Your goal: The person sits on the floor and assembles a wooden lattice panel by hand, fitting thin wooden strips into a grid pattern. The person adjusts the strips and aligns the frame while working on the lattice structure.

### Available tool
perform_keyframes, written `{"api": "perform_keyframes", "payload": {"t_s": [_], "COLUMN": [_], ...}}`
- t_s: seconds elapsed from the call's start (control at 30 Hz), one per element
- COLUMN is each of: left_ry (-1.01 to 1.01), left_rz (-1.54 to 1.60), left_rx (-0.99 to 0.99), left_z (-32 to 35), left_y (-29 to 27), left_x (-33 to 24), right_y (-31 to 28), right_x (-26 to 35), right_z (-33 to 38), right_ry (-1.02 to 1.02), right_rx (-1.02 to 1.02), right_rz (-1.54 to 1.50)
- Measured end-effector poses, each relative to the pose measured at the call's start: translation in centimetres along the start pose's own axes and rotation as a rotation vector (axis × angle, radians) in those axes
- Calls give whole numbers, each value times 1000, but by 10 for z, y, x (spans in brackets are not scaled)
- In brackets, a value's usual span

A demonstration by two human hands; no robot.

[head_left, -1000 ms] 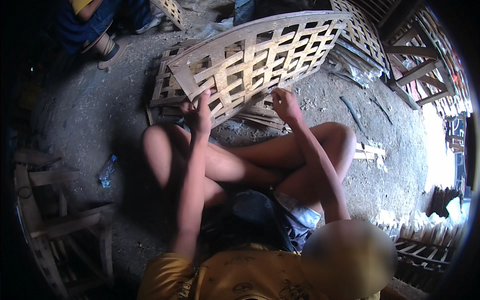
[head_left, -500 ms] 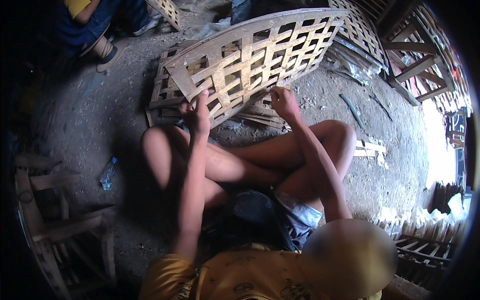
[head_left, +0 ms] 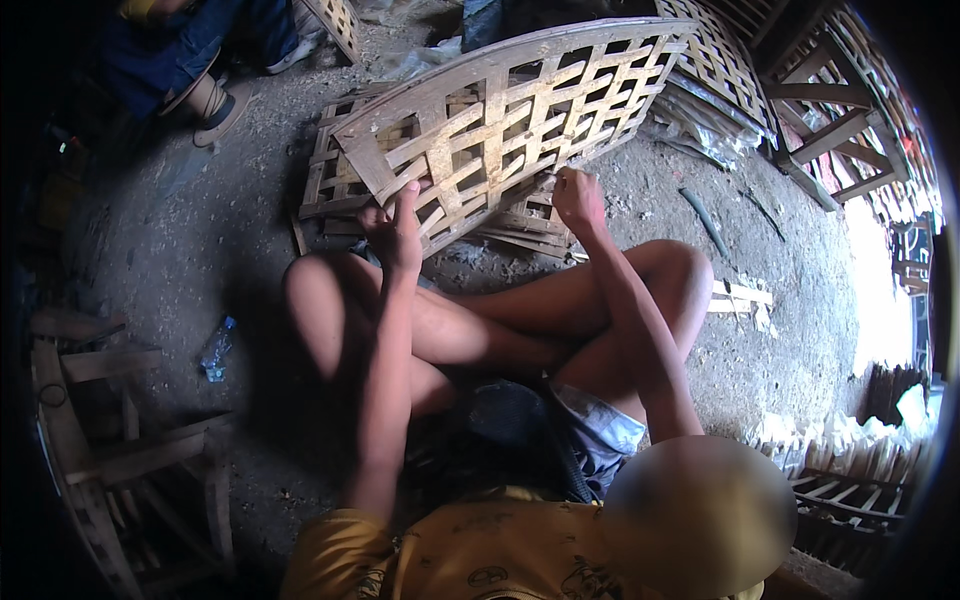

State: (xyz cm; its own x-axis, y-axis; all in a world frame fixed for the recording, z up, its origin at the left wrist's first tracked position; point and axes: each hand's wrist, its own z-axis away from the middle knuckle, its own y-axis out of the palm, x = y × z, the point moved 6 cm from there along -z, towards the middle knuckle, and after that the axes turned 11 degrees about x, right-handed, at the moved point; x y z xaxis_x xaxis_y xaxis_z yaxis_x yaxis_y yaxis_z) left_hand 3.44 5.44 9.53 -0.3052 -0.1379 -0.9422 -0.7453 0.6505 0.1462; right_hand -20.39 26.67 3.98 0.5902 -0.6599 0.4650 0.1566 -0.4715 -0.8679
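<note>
A woven panel (head_left: 492, 130) of pale flat slats in a wooden frame stands tilted in front of my crossed legs. My left hand (head_left: 396, 228) grips its near left corner, thumb on the face and fingers bent behind the edge. Along the lower edge, further right, my right hand (head_left: 580, 203) is closed with its fingertips pinched at the slat ends. Whatever lies between those fingertips is too small to make out. More slatted pieces (head_left: 522, 232) lie stacked under and behind the panel.
Another person (head_left: 205, 60) sits at the far left. A plastic bottle (head_left: 216, 348) lies on the dirt floor beside a wooden stool-like frame (head_left: 140, 450). More lattice panels (head_left: 715, 65) lean at the back right, near a wooden rack (head_left: 835, 130). A dark stick (head_left: 705, 222) lies on the floor.
My right hand has shifted a little to the right along the panel's lower edge. My left hand keeps its place. The other person's arm and upper body have moved slightly.
</note>
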Motion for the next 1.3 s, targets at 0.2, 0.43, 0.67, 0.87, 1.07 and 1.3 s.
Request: {"api": "perform_keyframes", "payload": {"t_s": [0.2,0.43,0.67,0.87,1.07,1.3], "left_ry": [-7,66,18,-4,17,-38], "left_rz": [-42,36,-57,-112,-36,-57], "left_rx": [2,44,0,-26,-45,-37], "left_z": [1,-2,-1,0,2,-2], "left_y": [-3,6,3,0,5,-2], "left_x": [1,-11,-6,-1,-8,12], "right_y": [-9,-7,3,-2,-10,-11], "right_x": [8,-12,8,9,-1,7], "right_z": [3,-3,0,0,-2,-2], "right_ry": [-63,90,-154,-14,-29,-124], "right_rx": [-13,-54,-50,25,-47,-105], "right_rz": [-174,76,-112,59,53,-7]}}
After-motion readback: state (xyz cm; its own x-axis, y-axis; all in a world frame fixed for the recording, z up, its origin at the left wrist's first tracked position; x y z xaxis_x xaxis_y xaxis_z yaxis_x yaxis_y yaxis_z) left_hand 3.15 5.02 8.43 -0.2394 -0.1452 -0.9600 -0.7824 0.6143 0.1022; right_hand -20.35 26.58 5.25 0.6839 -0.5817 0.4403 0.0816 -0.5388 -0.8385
